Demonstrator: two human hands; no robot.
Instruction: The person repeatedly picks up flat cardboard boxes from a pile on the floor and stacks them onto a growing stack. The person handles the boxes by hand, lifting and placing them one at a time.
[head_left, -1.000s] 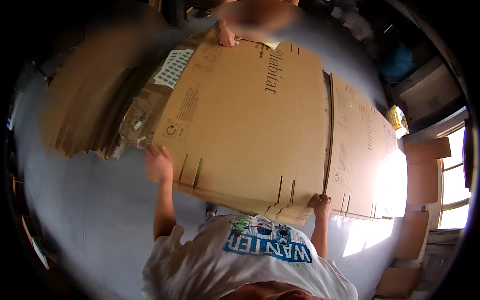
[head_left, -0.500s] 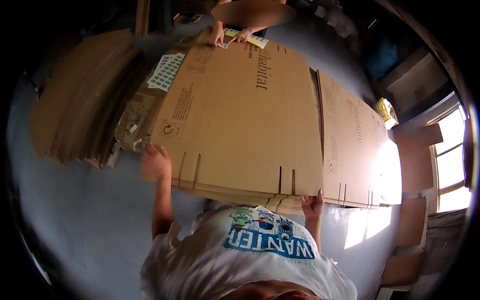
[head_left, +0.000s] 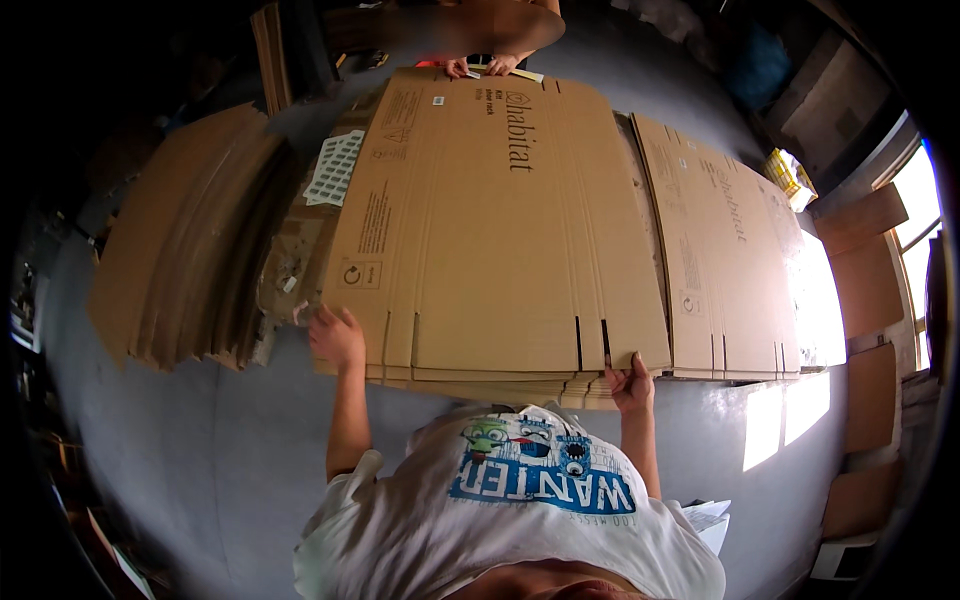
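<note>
A flat, folded brown cardboard box [head_left: 490, 260] with dark print lies on top of a stack of similar flat boxes in front of me. My left hand [head_left: 337, 338] rests at its near left corner, fingers apart against the edge. With the thumb above and the fingers at the edge, my right hand [head_left: 631, 383] grips the box near its near right corner. A small white label [head_left: 438, 101] sits on the box's far left part. Across the stack, a person's hands [head_left: 480, 67] hold a small white piece at the far edge, beside a pale sheet.
White sheets of grey-green labels [head_left: 335, 168] lie left of the box on a taped surface. Farther left leans a row of large cardboard sheets [head_left: 180, 230]. Another stack of flat boxes [head_left: 715, 240] adjoins on the right. A yellow-and-white package [head_left: 791, 180] stands beyond it.
The other person's hands have drawn back from the box's far left part to its far edge, leaving a small white label visible. My right hand has shifted slightly inward from the corner.
</note>
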